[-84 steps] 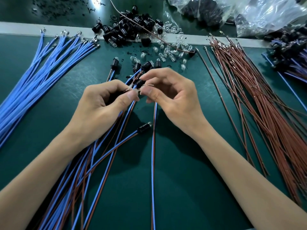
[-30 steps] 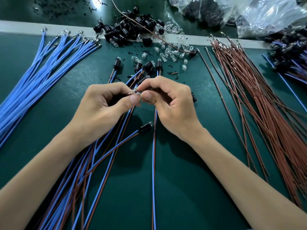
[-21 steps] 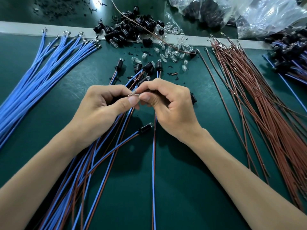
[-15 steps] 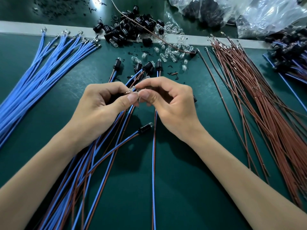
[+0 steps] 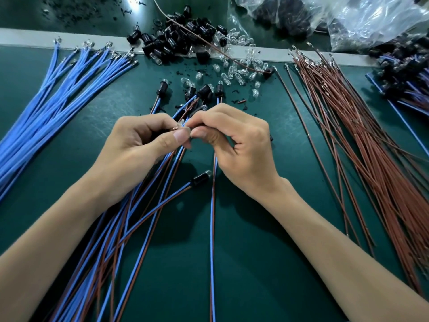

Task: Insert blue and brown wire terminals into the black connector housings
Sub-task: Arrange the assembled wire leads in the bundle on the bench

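The metal terminals (image 5: 177, 128) are held just above the middle of the green mat (image 5: 267, 252), in the narrow gap where the two thumbs meet. The right hand (image 5: 241, 145) pinches the end of a blue-and-brown wire pair (image 5: 212, 228) between thumb and forefinger, its other fingers curled under. The pair trails straight back toward the near edge. The left hand (image 5: 137, 145) is curled tight around what seems to be a black housing (image 5: 160, 135), though only a dark sliver shows between its fingers, and its thumb presses up beside the terminals.

This looks like the insertion step itself, with the terminals at the housing's mouth and not yet seated. The next move probably calls for lining each terminal up with its cavity, then a straight push while the left hand braces the housing.

Already wired pairs (image 5: 130, 228) fan out under the left forearm toward the near-left corner. Loose housings (image 5: 176, 45) and clear bulbs (image 5: 234, 73) lie heaped at the middle of the far edge. Bare blue wires (image 5: 58, 94) spread from the far-left corner, and brown wires (image 5: 362, 140) run down the right side. Plastic bags (image 5: 371, 22) sit beyond the far-right corner. No brand, label or writing can be read anywhere.
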Motion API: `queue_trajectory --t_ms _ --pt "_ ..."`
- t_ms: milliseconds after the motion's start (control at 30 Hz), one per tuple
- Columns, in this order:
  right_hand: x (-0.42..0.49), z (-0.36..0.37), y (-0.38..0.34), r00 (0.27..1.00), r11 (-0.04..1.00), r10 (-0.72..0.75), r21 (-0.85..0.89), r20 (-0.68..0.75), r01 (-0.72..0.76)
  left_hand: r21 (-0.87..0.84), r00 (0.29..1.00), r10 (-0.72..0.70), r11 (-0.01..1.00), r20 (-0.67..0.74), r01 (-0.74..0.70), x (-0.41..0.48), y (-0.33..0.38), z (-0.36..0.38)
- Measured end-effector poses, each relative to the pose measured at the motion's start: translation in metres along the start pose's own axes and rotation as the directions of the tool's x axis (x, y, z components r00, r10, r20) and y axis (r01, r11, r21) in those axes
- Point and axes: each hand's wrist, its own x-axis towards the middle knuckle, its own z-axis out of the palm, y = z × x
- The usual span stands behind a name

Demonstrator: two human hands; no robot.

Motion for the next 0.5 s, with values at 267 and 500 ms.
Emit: queue_trajectory --t_ms 267,500 --pt "0.0011 -0.001 0.0015 0.99 0.986 -0.141 -0.091 -0.006 0.14 -0.054 1.0 -0.01 0.999 0.012 0.01 -0.0011 -0.0013 -0.0027" --pt "-0.0008 0.0052 -0.0025 0.997 0.997 -0.069 -0.038 -0.03 0.068 -0.034 0.997 0.082 0.996 -0.002 -0.082 -0.0015 -0.0017 0.002"
